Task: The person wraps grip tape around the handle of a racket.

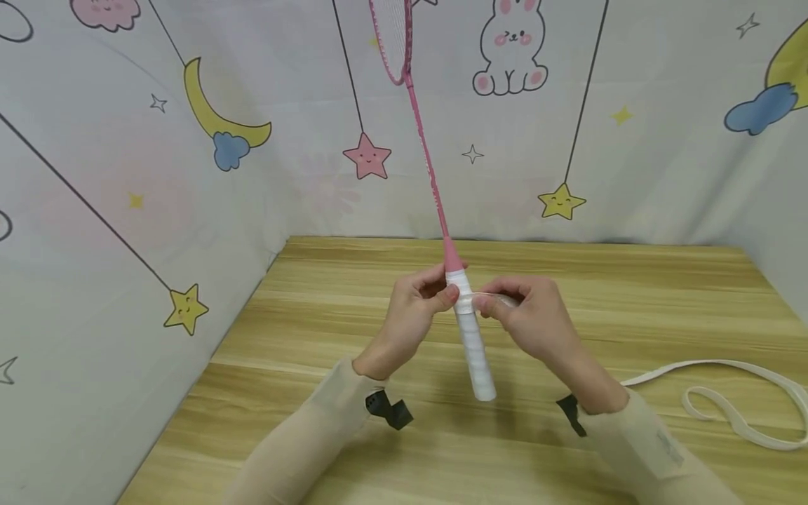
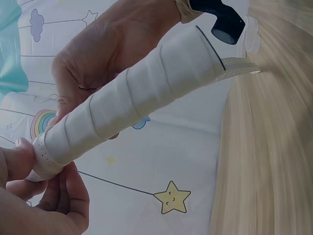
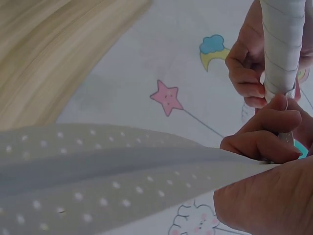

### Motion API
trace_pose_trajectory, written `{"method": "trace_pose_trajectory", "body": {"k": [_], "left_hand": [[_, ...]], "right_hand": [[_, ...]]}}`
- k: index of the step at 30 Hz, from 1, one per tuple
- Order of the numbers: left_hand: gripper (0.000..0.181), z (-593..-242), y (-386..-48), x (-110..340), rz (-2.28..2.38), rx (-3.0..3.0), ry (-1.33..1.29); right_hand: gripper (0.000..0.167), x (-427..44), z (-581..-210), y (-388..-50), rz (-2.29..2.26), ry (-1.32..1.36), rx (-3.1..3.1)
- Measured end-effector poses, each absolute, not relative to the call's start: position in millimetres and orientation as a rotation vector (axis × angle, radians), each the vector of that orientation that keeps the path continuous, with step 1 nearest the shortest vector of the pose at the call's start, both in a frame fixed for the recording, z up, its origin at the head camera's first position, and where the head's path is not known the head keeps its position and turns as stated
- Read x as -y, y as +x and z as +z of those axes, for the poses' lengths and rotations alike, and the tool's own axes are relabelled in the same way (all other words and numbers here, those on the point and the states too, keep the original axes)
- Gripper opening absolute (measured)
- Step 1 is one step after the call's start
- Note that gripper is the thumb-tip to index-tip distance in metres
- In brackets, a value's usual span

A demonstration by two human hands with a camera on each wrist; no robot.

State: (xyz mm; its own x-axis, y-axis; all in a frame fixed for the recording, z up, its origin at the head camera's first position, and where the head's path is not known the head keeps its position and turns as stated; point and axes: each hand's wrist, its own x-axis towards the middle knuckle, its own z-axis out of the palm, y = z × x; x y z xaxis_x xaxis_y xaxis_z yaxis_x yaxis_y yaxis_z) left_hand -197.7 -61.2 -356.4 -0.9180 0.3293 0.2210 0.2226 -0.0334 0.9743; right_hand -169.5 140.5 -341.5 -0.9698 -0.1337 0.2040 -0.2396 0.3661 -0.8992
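A pink badminton racket (image 1: 429, 168) slants up through the head view, its white handle (image 1: 476, 358) pointing down toward me. My left hand (image 1: 410, 305) holds the handle near the pink cone, thumb pressed on the front. My right hand (image 1: 533, 315) pinches a white overgrip tape (image 3: 88, 196) just right of the handle. Perforated with small holes, the tape stretches away from the pinching fingers in the right wrist view. In the left wrist view a perforated band of it lies round the handle's upper part; the lower wrap (image 2: 110, 110) is smooth, with spiral seams.
A loose length of white tape (image 1: 713, 362) curls over the wooden table (image 1: 303, 308) at the right, partly behind my right forearm. Black wrist cameras sit under both wrists. A cloth backdrop (image 1: 442, 196) with printed stars and a rabbit surrounds the table's back and sides.
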Motion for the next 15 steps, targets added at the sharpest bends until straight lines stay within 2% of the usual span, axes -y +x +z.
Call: {"method": "trace_pose_trajectory", "body": {"k": [15], "left_hand": [[0.043,-355.4,-197.8,66.7,2.063,-2.019,0.79]], "right_hand": [[0.027,-152.7,-340.7,-176.1,2.039,0.366,2.571]]}}
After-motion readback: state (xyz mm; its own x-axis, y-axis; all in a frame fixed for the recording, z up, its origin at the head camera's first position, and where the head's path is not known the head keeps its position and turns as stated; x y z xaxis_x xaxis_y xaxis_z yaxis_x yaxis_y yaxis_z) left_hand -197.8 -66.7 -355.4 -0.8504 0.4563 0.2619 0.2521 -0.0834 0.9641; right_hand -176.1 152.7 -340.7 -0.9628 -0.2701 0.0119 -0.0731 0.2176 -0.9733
